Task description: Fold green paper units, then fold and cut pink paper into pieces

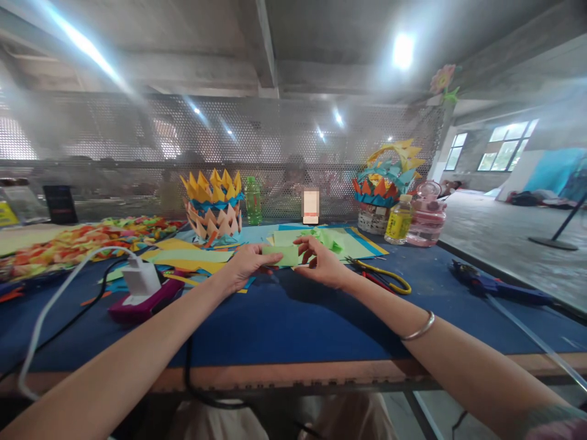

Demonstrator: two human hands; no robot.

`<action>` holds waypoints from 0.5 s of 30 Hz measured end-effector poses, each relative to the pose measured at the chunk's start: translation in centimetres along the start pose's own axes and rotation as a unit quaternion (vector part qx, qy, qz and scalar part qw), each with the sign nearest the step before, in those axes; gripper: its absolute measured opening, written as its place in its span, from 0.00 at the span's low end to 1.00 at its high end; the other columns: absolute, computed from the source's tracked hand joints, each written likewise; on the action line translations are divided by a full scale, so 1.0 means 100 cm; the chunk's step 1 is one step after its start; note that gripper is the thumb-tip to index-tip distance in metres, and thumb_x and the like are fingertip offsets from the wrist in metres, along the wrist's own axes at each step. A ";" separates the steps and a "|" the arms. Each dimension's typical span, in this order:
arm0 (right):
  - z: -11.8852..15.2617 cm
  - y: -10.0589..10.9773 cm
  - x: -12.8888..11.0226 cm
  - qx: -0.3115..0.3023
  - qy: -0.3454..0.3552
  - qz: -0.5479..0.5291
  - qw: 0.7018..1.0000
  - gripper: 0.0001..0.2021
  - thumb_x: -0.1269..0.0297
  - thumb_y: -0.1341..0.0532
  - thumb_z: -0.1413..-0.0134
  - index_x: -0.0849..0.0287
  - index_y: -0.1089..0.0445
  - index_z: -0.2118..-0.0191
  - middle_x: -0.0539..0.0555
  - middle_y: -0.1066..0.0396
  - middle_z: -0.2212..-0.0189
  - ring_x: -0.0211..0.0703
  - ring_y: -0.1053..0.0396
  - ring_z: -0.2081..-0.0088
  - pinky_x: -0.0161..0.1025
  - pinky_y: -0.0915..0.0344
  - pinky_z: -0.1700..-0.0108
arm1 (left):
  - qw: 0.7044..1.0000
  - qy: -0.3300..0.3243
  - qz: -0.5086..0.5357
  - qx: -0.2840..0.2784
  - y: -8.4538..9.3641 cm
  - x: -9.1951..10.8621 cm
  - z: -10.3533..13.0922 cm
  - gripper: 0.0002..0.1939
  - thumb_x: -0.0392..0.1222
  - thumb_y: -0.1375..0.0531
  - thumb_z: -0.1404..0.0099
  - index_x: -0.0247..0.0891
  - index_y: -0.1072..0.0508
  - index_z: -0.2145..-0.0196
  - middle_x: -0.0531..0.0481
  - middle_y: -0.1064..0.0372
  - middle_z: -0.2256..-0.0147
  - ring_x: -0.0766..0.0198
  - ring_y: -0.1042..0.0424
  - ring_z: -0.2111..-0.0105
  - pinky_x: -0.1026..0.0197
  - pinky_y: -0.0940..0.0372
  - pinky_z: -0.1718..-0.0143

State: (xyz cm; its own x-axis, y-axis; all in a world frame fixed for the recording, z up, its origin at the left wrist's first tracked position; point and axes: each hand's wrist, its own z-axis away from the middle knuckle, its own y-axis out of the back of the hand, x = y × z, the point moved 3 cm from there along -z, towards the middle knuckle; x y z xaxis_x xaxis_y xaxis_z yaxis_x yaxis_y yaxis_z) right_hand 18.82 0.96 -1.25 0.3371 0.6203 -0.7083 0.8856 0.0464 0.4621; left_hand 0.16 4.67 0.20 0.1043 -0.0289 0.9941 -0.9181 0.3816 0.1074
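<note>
At far left, crinkled paper scraps (96, 244) lie heaped in red, orange and green. Next rises a tiered paper form (214, 205) of sharp folded points. The left hand (247, 266) pinches a small, flat green paper (285, 255) between thumb and fingers, just above the smooth blue bench (284, 336). At its right end, the right hand (321, 263) bends its fingers; I can't tell whether they grip. Farther right lies a looped yellow-handled tool (406, 284).
</note>
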 end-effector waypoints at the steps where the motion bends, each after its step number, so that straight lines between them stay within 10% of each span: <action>1: 0.001 0.000 -0.002 0.003 0.022 0.021 1.000 0.27 0.70 0.36 0.55 0.56 0.43 0.47 0.52 0.37 0.61 0.35 0.36 0.68 0.33 0.37 0.70 | 1.000 0.007 0.008 -0.002 0.000 -0.001 0.000 0.22 0.48 0.25 0.64 0.33 0.22 0.71 0.50 0.25 0.72 0.67 0.30 0.76 0.67 0.36 0.76; 15: 0.000 -0.003 -0.012 0.002 0.097 0.106 0.990 0.09 0.75 0.38 0.49 0.57 0.26 0.62 0.51 0.34 0.65 0.35 0.34 0.68 0.35 0.35 0.65 | 1.000 0.000 -0.008 0.012 -0.002 -0.001 0.001 0.19 0.46 0.26 0.65 0.33 0.24 0.76 0.52 0.28 0.77 0.69 0.32 0.78 0.66 0.38 0.77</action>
State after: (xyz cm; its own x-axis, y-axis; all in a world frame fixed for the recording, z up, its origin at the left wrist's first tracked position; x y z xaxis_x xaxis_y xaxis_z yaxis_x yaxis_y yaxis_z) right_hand 18.18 0.17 -0.53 0.4481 0.7539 -0.4805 0.8031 -0.1034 0.5868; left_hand 0.33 4.51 0.12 0.1196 -0.0343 0.9922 -0.9250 0.3592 0.1239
